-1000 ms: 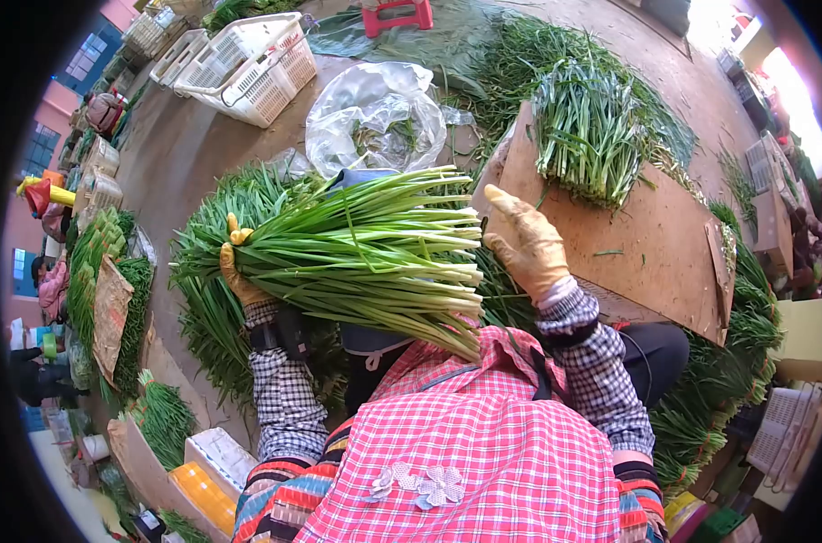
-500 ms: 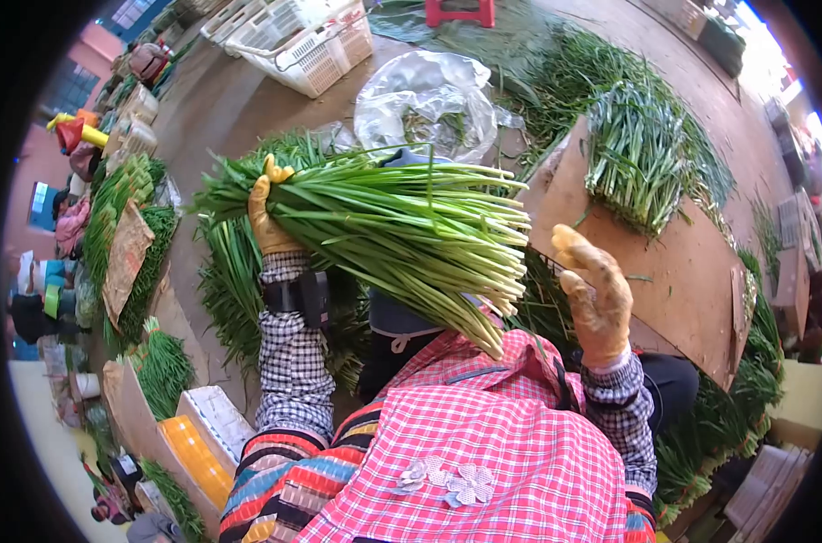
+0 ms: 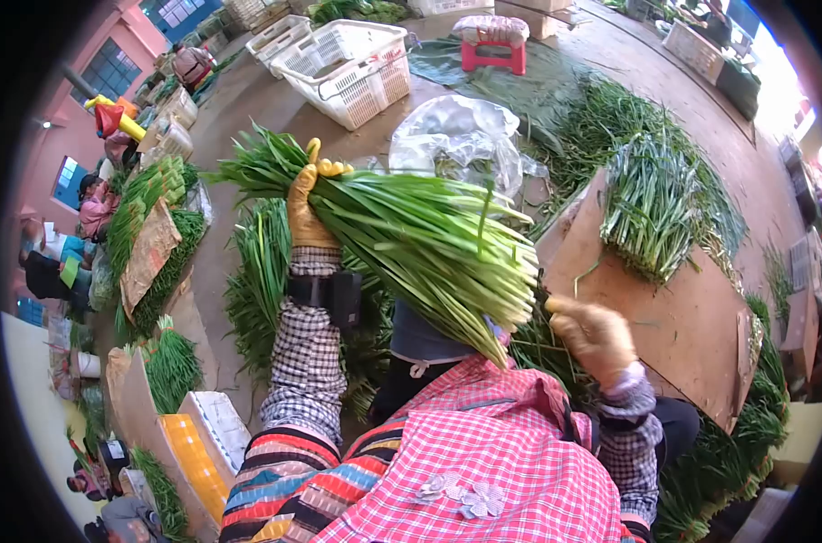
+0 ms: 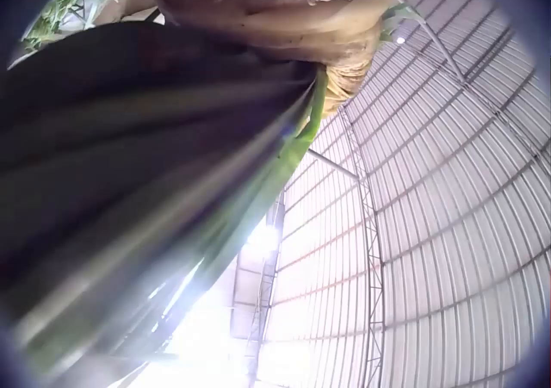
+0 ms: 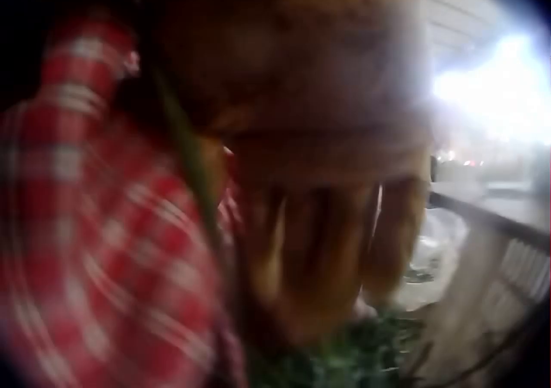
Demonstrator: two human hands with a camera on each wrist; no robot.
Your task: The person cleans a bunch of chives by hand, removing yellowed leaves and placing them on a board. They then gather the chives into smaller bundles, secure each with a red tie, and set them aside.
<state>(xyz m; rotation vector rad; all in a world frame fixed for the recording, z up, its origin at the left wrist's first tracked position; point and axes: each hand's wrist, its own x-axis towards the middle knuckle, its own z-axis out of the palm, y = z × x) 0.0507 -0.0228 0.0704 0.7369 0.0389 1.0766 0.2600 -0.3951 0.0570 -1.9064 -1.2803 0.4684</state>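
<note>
My gloved left hand [image 3: 310,210] grips a large bunch of garlic chives [image 3: 429,235] around its leafy part, thumb and fingers wrapped over the top. The pale stem ends point right and slightly down, above my lap. In the left wrist view the chives [image 4: 129,173] fan out dark and close beneath the glove [image 4: 284,22]. My gloved right hand [image 3: 597,337] is just right of the stem ends, fingers pointing toward them. In the blurred right wrist view, the fingers of that hand [image 5: 318,155] extend loosely, with a thin green blade beside the thumb side.
A brown board [image 3: 646,317] at the right carries a pile of chives [image 3: 655,204]. More chives [image 3: 259,281] lie below my left hand. Beyond are a clear plastic bag [image 3: 452,136], a white crate [image 3: 357,77] and a red stool [image 3: 492,56]. Other people sit at the far left.
The view has shifted. The chive bunch, held throughout by my left hand, now slopes more downward to the right. My right hand has gone from raised fingers to pointing left, lower by the stem ends.
</note>
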